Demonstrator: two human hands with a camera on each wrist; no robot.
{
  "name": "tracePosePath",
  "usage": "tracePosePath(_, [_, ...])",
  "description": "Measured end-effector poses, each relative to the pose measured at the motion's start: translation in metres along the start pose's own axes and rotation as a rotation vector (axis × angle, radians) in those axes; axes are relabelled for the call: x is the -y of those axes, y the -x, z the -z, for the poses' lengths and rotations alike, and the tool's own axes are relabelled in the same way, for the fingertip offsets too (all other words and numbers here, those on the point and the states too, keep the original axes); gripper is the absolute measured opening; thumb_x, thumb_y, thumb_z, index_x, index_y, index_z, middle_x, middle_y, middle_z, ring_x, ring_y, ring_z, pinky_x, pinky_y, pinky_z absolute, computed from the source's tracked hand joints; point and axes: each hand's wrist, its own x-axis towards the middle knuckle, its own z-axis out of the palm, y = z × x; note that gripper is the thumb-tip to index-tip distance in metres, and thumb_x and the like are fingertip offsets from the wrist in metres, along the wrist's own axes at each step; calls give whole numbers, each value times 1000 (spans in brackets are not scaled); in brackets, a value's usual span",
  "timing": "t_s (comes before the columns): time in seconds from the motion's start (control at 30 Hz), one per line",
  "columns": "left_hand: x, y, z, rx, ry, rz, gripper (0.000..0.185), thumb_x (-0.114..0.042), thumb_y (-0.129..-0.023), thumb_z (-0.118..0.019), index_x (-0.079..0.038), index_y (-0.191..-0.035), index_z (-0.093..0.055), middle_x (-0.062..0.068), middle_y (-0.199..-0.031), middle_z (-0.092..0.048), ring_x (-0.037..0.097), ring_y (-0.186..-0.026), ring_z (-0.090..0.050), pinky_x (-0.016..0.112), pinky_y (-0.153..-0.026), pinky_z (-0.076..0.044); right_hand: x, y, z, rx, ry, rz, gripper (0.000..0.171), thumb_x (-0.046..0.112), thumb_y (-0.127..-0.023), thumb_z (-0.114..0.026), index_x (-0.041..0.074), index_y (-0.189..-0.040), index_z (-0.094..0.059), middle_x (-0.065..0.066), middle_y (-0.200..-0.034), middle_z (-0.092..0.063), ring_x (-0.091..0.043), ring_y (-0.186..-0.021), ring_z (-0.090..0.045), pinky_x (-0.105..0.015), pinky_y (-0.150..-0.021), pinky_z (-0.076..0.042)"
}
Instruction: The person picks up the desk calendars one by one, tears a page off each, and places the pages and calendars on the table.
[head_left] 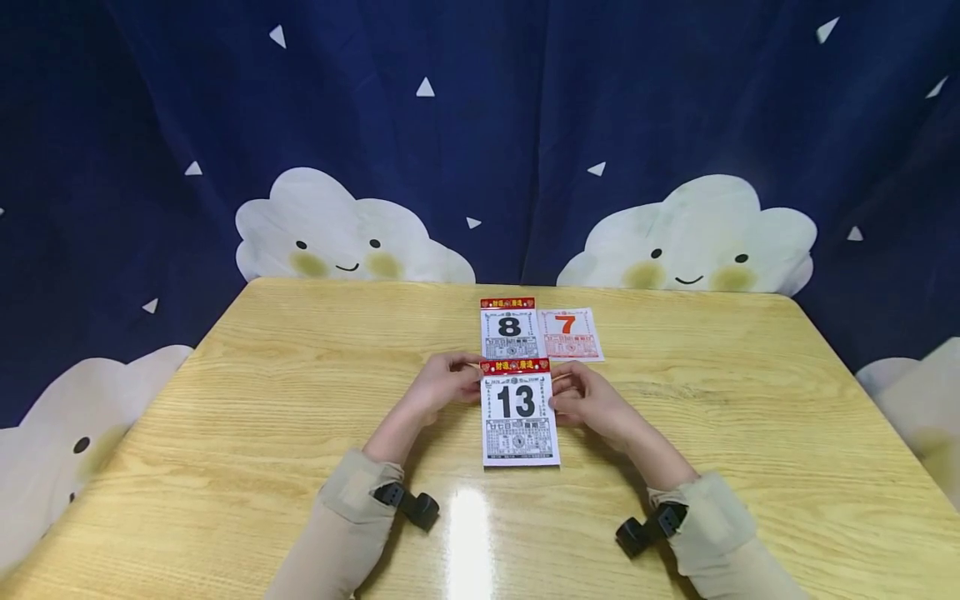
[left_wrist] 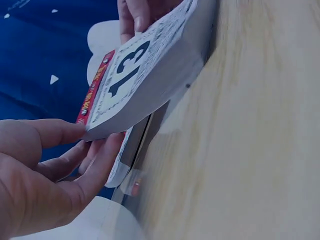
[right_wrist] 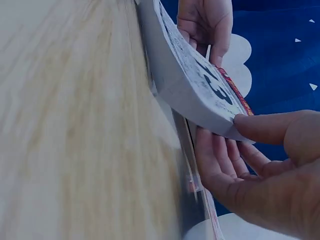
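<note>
A thick tear-off calendar (head_left: pixel 519 417) showing a black 13 under a red header is held by both hands at its upper sides. My left hand (head_left: pixel 442 383) grips the left side, thumb on the edge and fingers beneath, as the left wrist view shows. On the opposite side my right hand (head_left: pixel 588 404) pinches it, with the thumb (right_wrist: pixel 265 127) on top and fingers underneath. The header end is raised while the lower end slopes down to the table, so the block bends. Just behind lies another calendar (head_left: pixel 510 327) with a black 8, its lower part overlapped by the front one.
A loose calendar sheet (head_left: pixel 570 335) with a red 7 lies beside the 8 calendar. Everything is on a light wooden table (head_left: pixel 300 392). A dark blue curtain (head_left: pixel 480 125) with clouds hangs behind the far edge. Each wrist wears a small black camera (head_left: pixel 420 507).
</note>
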Motion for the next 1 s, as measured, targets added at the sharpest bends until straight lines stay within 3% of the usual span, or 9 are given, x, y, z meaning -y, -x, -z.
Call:
tracePosePath(0.1, [-1, -1, -1, -27, 26, -27, 34, 1, -84, -53, 9, -117, -54, 16, -91, -57, 16, -72, -61, 34, -74, -56, -1, -1, 0, 8, -13, 55, 41, -8, -81, -53, -11, -118, -36, -12, -97, -49, -10, -78, -55, -28, -72, -56])
tracePosePath(0.23, [-3, -2, 0, -48, 70, -49, 35, -2, -85, -56, 8, -118, -54, 21, -103, -60, 20, -81, -64, 35, -80, -55, 2, -3, 2, -2, -71, 95, 41, -9, -80, -52, -13, -117, -35, -9, -96, -49, -8, -77, -55, -26, -71, -55])
tracePosePath(0.37, [-4, -3, 1, -39, 113, -41, 36, -5, -86, -57, 7, -120, -53, 24, -116, -57, 26, -95, -63, 34, -86, -52, 7, -6, 5, -5, -126, 117, 42, -9, -82, -50, -13, -120, -32, -11, -99, -47, -10, -79, -57, -29, -74, -56])
tracePosePath(0.5, [-2, -4, 3, -5, 128, -28, 35, -5, -88, -55, 7, -120, -53, 25, -117, -56, 23, -94, -62, 32, -87, -52, 11, -9, 9, -11, -154, 147, 42, -9, -83, -49, -14, -120, -31, -11, -101, -46, -11, -80, -57, -28, -74, -56])
tracePosePath(0.7, [1, -5, 3, 96, 183, -13, 38, -8, -89, -53, 7, -124, -49, 20, -114, -58, 16, -88, -62, 33, -85, -53, 17, -12, 13, -63, -205, 178, 41, -8, -84, -48, -14, -121, -32, -5, -96, -49, -8, -79, -57, -25, -72, -55])
tracePosePath(0.8, [1, -4, 3, 172, 273, -9, 39, -6, -91, -49, 9, -127, -45, 13, -106, -62, 16, -87, -62, 34, -84, -53, 23, -11, 14, -74, -215, 172, 43, -7, -85, -48, -13, -124, -31, -3, -95, -50, -7, -80, -57, -24, -73, -55])
tracePosePath(1.0, [2, -1, 5, 333, 439, -64, 42, 1, -94, -37, 12, -134, -30, 3, -100, -63, 16, -89, -62, 30, -82, -53, 35, -9, 13, -109, -173, 207, 44, -6, -85, -50, -14, -126, -33, -3, -97, -52, -5, -80, -57, -22, -73, -54])
